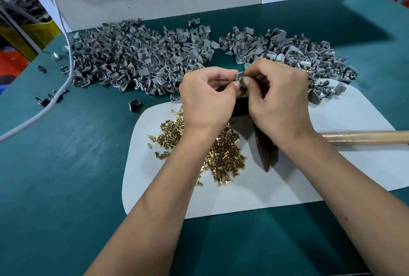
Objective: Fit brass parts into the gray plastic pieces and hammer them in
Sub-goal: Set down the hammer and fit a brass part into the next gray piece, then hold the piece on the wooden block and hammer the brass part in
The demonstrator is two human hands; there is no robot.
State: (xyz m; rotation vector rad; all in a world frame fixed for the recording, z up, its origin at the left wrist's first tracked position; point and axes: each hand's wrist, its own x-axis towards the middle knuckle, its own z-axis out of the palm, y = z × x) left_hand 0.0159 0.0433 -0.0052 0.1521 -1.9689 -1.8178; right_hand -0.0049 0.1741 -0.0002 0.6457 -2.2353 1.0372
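My left hand (207,96) pinches a small gray plastic piece (239,75) between thumb and fingers above the white mat (254,191). My right hand (276,96) meets it from the right, its fingertips pinching at the same piece; whether a brass part sits between them is hidden. A heap of small brass parts (223,154) lies on the mat under my left wrist. A hammer with a wooden handle (365,137) lies on the mat at the right, its dark head (264,154) partly under my right wrist.
A large heap of gray plastic pieces (137,56) covers the green table (66,165) at the back left. A second heap (298,54) lies at the back right. A gray cable (66,72) runs down the left side. White panels stand behind.
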